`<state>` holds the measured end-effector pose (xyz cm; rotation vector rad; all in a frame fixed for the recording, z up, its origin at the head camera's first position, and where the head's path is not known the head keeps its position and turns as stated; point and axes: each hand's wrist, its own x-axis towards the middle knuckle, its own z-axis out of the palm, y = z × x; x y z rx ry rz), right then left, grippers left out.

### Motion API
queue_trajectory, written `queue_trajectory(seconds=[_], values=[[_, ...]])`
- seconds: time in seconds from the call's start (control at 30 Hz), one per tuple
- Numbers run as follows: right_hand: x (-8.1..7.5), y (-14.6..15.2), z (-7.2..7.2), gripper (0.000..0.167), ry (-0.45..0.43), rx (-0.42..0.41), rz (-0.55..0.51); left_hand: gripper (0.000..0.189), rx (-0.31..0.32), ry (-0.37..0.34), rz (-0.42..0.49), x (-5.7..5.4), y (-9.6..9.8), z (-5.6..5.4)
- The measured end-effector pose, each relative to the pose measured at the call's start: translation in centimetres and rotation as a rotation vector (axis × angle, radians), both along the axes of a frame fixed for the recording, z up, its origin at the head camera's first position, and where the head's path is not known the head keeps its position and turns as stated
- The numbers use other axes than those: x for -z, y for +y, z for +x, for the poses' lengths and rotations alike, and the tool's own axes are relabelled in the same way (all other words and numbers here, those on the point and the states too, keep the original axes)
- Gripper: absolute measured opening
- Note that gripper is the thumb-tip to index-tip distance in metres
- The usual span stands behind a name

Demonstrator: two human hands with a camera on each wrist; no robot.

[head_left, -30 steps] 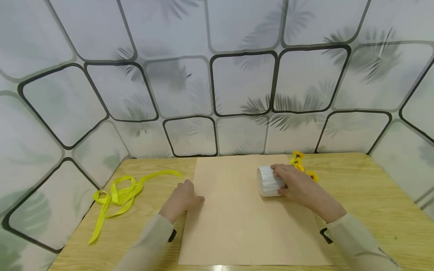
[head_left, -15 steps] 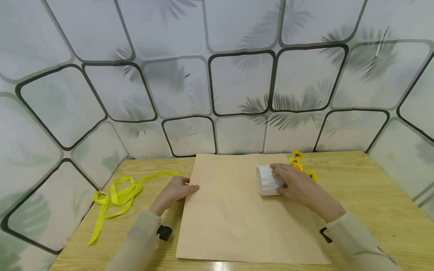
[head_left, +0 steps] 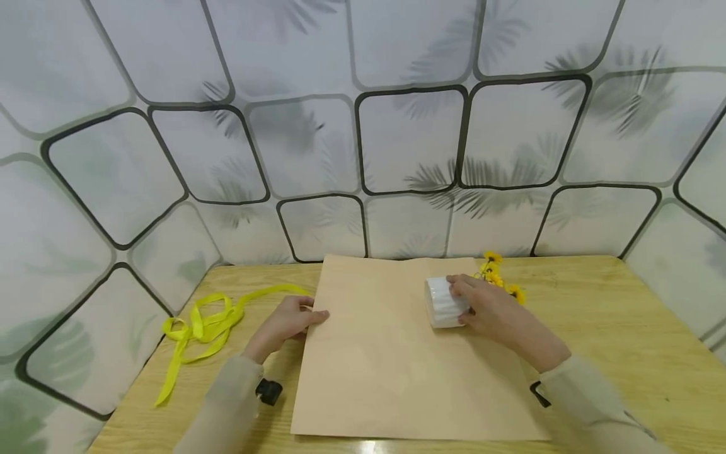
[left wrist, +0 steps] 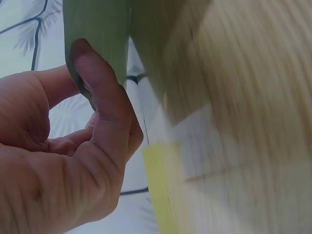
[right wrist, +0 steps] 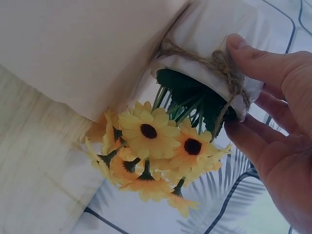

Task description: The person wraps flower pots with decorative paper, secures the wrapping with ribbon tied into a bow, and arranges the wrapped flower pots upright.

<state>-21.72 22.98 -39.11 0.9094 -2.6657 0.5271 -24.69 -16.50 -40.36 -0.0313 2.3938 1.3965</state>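
Note:
A large sheet of tan paper (head_left: pixel 368 366) lies in the middle of the table. My left hand (head_left: pixel 286 325) pinches its left edge between thumb and fingers; in the left wrist view that paper edge (left wrist: pixel 95 24) stands raised off the wood and looks greenish. On the right part of the sheet, a white ribbed flower pot (head_left: pixel 442 304) lies on its side, its base facing left. My right hand (head_left: pixel 499 318) grips the pot near its rim. Yellow flowers (right wrist: pixel 148 131) with dark centres stick out of it, and twine (right wrist: pixel 214 63) is tied around the rim.
A loosely looped yellow ribbon (head_left: pixel 212 331) lies left of the paper, one end reaching close to my left hand. The wooden table (head_left: pixel 618 340) ends at a patterned backdrop (head_left: pixel 408 142) along the back and sides.
My left hand has shifted left and slightly back from the sheet's surface and now grips its left edge, raising it a little. My right hand stays on the pot.

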Motion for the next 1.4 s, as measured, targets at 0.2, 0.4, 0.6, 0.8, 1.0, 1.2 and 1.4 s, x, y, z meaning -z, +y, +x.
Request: queue_trajectory(seconds=[0.2, 0.4, 0.6, 0.8, 1.0, 1.2, 1.4], values=[[0.1, -1.1, -0.3, 0.036, 0.006, -0.027, -0.011, 0.045, 0.018, -0.003, 0.008, 0.2, -1.4, -0.1], [0.4, -1.9, -0.3, 0.035, 0.026, -0.044, 0.005, 0.051, 0.061, -0.016, 0.065, -0.8, -2.6, -0.1], [0.1, -2.3, 0.0, 0.034, 0.030, -0.031, 0.036, 0.064, 0.083, 0.002, 0.181, -3.4, -2.3, 0.1], [-0.1, -2.4, 0.1, 0.035, 0.054, -0.038, 0.070, 0.056, 0.117, 0.018, 0.385, -5.3, -0.2, -0.1], [0.0, -2.4, -0.2, 0.035, 0.042, -0.061, 0.073, 0.050, 0.150, -0.029, 0.605, -6.7, 2.6, 0.0], [-0.3, -2.3, -0.2, 0.037, 0.037, -0.058, 0.081, 0.042, 0.142, -0.038, 0.734, -7.5, 5.5, 0.0], [-0.3, -2.2, -0.3, 0.039, 0.022, -0.061, 0.069, 0.034, 0.095, -0.003, 0.792, -7.2, 8.2, 0.1]])
